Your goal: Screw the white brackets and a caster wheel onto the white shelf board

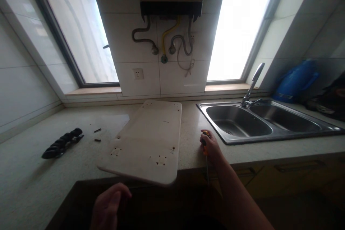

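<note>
Your right hand [210, 145] is closed around the handle of an orange-and-black screwdriver with a slim metal shaft [206, 150]. The shaft points toward the near side, past the edge of the pale speckled stone bench [88, 163]. This hand sits just left of the stainless-steel double-bowl sink [283, 137].

Your left hand [110, 203] is in front of the bench, fingers curled inward; you are in shadow here, and I cannot tell whether it grips anything. It is near, but apart from, the pale rounded rectangular wooden board [151, 134].

The board lies flat at mid-bench, its near end overhanging the edge. Small holes cluster near its corners, and a thin dark line [165, 122] shows on its far half; pin or mark, unclear.

To the board's left lie two small dark slender pieces [97, 130], one beyond the other. Farther left: a row of glossy black rounded parts [63, 143], set diagonally.

Far right, a blue plastic jug [295, 81] stands behind the sink, beyond the curved chrome faucet [252, 85].
</note>
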Demonstrator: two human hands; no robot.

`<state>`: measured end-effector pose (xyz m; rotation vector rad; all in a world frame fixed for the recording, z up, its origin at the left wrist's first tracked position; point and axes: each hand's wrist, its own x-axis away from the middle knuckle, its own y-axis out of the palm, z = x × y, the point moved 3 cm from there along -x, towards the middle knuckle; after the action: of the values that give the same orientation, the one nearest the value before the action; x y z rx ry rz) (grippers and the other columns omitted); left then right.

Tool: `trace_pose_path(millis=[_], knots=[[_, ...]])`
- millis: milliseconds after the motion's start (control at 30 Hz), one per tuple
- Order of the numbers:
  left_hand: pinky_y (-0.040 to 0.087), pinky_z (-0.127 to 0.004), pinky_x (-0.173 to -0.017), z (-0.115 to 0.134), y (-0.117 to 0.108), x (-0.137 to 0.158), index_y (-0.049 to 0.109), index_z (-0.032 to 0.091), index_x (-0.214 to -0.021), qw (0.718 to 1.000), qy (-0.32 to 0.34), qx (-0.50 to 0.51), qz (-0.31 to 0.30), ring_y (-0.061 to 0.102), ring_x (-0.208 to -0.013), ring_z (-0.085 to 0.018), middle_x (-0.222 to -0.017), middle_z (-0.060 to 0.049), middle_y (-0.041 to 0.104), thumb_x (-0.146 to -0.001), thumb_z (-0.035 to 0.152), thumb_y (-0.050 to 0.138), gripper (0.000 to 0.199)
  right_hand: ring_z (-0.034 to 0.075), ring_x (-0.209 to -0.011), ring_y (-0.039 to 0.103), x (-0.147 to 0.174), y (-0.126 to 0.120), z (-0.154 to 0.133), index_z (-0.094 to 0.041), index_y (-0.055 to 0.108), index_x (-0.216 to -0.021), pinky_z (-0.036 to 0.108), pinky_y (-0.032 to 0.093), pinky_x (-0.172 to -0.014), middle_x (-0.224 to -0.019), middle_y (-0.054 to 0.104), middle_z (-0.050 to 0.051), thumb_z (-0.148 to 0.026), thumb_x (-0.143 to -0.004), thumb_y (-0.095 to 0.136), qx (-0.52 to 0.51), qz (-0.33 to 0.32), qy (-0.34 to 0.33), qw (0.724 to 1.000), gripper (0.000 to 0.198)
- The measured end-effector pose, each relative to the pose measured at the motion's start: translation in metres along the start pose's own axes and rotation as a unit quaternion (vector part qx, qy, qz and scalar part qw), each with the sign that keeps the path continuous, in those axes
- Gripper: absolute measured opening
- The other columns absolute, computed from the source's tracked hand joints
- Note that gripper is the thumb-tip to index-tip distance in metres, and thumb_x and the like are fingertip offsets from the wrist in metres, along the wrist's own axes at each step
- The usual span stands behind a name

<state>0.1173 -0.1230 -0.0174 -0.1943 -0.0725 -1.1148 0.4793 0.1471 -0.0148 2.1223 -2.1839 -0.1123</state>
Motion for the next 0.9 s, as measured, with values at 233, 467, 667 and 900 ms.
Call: trace_pose_path(millis=[233, 467, 667, 900], knots=[[0.048, -0.040, -0.076, 0.037, 0.101, 0.016, 0.076, 0.021, -0.104, 0.954, -0.058, 0.101, -0.276, 0.064, -0.089, -0.031, -0.101, -0.017, 0.070, -0.070, 0.090, 0.051, 0.082, 0.011, -0.046, 0.049, -0.002, -0.001, 0.002, -0.021, 0.051, -0.119, 0.023, 0.038, -0.037, -0.074, 0.053, -0.003, -0.045, -0.079, 0.063, 0.001, 0.002, -0.009, 1.000, 0.048], [0.047, -0.036, -0.074, 0.037, 0.138, 0.007, 0.077, 0.007, -0.094, 0.943, -0.160, 0.152, -0.250, 0.067, -0.084, -0.029, -0.092, -0.022, 0.071, -0.071, 0.079, 0.065, 0.076, 0.011, -0.045, 0.049, 0.000, -0.001, 0.002, -0.022, 0.051, -0.118, 0.023, 0.036, -0.037, -0.074, 0.053, -0.003, -0.045, -0.080, 0.062, -0.003, 0.003, -0.006, 1.000, 0.046], [0.051, -0.036, -0.071, 0.032, 0.116, 0.003, 0.074, 0.014, -0.109, 0.937, -0.153, 0.223, -0.220, 0.068, -0.090, -0.029, -0.118, -0.019, 0.067, -0.073, 0.066, 0.073, 0.063, 0.012, -0.047, 0.050, 0.001, -0.001, 0.000, -0.021, 0.052, -0.117, 0.023, 0.038, -0.037, -0.073, 0.053, -0.002, -0.045, -0.078, 0.064, 0.000, 0.010, -0.004, 1.000, 0.047], [0.054, -0.035, -0.075, 0.026, 0.044, -0.012, 0.071, 0.008, -0.099, 0.919, -0.237, 0.280, -0.146, 0.069, -0.084, -0.028, -0.100, -0.020, 0.071, -0.069, 0.043, 0.081, 0.047, 0.012, -0.045, 0.049, -0.001, -0.001, 0.003, -0.021, 0.051, -0.117, 0.024, 0.037, -0.037, -0.073, 0.053, -0.003, -0.045, -0.078, 0.065, -0.010, -0.001, -0.007, 1.000, 0.048]])
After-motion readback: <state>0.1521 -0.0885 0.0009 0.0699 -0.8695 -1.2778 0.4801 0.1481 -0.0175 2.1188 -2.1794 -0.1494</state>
